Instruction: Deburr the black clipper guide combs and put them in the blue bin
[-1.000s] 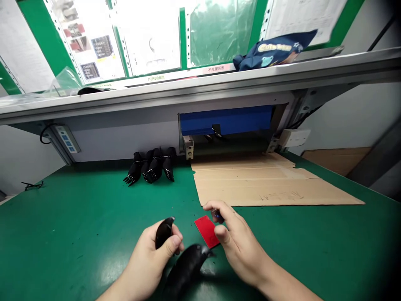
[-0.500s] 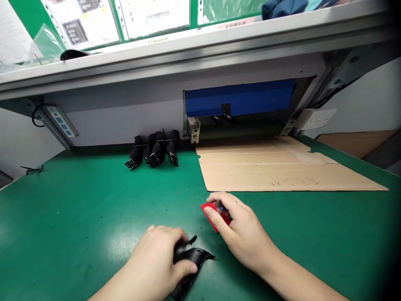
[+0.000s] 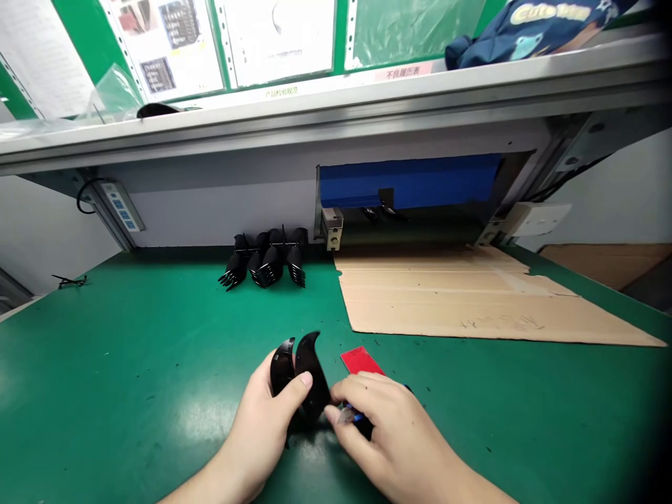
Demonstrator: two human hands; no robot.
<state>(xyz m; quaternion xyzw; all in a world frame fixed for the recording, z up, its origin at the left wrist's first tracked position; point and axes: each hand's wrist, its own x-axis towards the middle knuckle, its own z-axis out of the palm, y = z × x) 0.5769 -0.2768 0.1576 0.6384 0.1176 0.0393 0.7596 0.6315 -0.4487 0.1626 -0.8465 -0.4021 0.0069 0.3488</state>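
My left hand (image 3: 262, 427) grips two curved black plastic shells (image 3: 300, 371) upright together, thumb across the front. My right hand (image 3: 391, 434) is beside them, pinching a small blue-handled tool (image 3: 351, 416) whose tip touches the lower edge of the black shells. A red card (image 3: 361, 361) lies flat on the green mat (image 3: 131, 364) just behind my right hand.
A cluster of black comb attachments (image 3: 267, 262) lies at the back near the wall. A flat cardboard sheet (image 3: 472, 297) covers the right rear, under a blue-fronted unit (image 3: 409, 180). A shelf rail (image 3: 336, 119) runs overhead. A small black wire piece (image 3: 71, 281) sits far left.
My left hand lifted the two black shells off the mat and stood them together. My right hand left the red card and brought the blue tool to the shells.
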